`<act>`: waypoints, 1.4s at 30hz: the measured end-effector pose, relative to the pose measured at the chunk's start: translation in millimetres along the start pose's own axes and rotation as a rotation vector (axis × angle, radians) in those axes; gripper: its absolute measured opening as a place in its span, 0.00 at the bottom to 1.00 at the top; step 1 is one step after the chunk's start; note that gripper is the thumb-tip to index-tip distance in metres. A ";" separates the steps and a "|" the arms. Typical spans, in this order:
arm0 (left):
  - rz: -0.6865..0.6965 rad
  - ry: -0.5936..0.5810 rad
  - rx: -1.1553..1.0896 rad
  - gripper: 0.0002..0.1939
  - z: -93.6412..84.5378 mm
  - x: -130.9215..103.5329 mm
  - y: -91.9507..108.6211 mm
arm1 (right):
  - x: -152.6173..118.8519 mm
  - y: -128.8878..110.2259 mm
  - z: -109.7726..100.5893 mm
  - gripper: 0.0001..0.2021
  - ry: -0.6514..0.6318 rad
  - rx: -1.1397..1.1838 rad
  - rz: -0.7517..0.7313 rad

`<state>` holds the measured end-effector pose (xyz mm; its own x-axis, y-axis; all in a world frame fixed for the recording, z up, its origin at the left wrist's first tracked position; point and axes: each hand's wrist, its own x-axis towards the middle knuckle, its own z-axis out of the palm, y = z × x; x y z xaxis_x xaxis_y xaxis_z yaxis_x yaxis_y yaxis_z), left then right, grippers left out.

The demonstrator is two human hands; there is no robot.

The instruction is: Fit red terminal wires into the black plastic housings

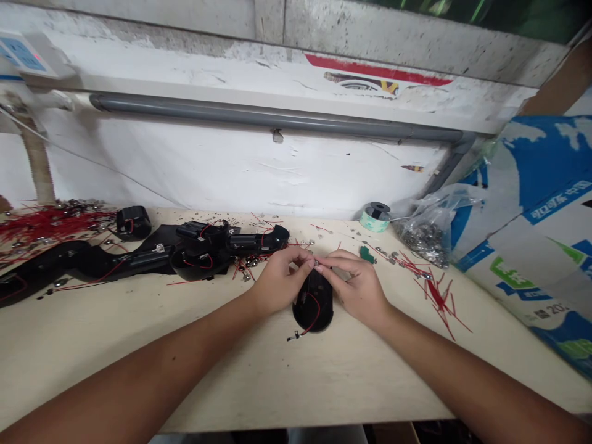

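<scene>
Both hands meet over the far end of a black oval housing [313, 311] lying on the pale table. My left hand [282, 277] pinches a small metal piece [317, 263] between thumb and index finger. From the right, my right hand [358, 287] closes its fingertips on the same small piece. The piece is mostly hidden by the fingertips. A red wire [318, 313] curves inside the housing and runs over its near rim to a small metal connector [293, 336] on the table.
Black housings [139, 262] with red wires line the left side. A heap of red wires [46, 222] lies at the far left, loose red wires [439, 296] on the right. Behind stand a tape roll [375, 216], a plastic bag of metal parts [425, 237] and a printed sack [531, 246].
</scene>
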<state>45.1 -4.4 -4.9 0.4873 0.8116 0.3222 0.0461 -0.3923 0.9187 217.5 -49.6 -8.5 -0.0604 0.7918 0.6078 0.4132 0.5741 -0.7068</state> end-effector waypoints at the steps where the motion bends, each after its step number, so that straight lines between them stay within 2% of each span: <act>1: 0.007 -0.001 0.012 0.12 -0.4 -0.1 -0.2 | -0.2 0.3 0.1 0.08 -0.001 -0.001 -0.002; 11: 0.039 0.000 0.076 0.11 -3.2 -0.6 1.3 | -2.4 0.5 -0.3 0.06 -0.012 -0.029 -0.005; 20: 0.087 0.014 0.133 0.11 -3.2 -0.3 0.8 | -3.8 -0.2 -0.6 0.07 -0.030 -0.038 -0.028; 33: 0.110 0.024 0.044 0.10 -2.8 0.8 -1.4 | -2.2 0.1 2.6 0.05 0.020 0.068 0.045; 42: 0.127 0.010 0.109 0.11 -4.4 0.9 -1.0 | -4.8 0.3 2.6 0.05 0.008 0.051 0.000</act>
<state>41.6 -1.3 -4.5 0.4869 0.7562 0.4370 0.0789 -0.5364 0.8403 215.6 -52.6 -12.5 -0.0529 0.7900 0.6108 0.3660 0.5845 -0.7242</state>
